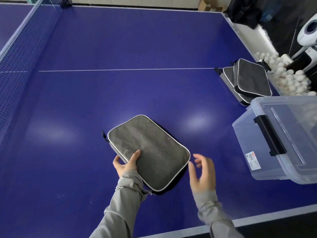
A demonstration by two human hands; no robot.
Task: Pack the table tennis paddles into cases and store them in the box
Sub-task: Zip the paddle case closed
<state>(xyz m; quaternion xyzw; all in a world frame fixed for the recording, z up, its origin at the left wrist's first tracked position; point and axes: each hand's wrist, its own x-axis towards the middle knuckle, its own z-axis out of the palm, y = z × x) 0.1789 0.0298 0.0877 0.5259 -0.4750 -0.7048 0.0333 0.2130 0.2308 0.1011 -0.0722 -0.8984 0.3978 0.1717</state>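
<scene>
Grey case (pixel 148 152) hides left hand (pixel 126 163) fingers.

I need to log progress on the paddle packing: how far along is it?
Looks done: two dark grey fabric cases lie stacked by the table's right edge, apparently closed. In hand: the left hand grips a third grey case; the right hand hovers open beside it. Left: the clear plastic box has its lid on, and no case looks stored inside.

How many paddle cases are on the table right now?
3: one case gripped by the left hand; two stacked cases at the far right beside the box, possibly hiding more.
</scene>
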